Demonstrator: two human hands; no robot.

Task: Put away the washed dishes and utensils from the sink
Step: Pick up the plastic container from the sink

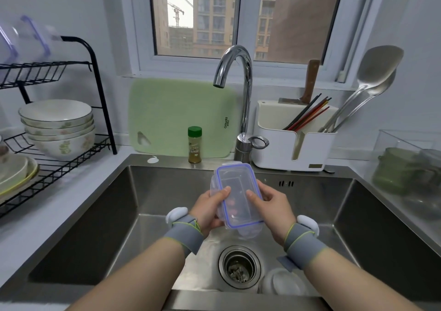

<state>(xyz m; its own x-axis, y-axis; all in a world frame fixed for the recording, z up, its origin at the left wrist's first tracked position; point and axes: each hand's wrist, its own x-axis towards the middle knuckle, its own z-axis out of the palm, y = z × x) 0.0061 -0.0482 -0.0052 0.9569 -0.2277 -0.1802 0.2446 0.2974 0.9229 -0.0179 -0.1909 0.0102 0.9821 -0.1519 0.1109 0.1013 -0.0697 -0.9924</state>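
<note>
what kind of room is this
Most likely a home kitchen: a stainless steel sink with a curved faucet, a black dish rack with stacked bowls beside it, and a white utensil holder with chopsticks and ladles. The tower blocks outside hint at an apartment.

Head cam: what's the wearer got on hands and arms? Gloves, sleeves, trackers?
No gloves on left hand or right hand, no sleeves in view. Each wrist wears a grey fabric band edged in yellow-green: left band, right band. A white rounded pod sits on each band's outer side: left pod, right pod. No cables visible.
</note>
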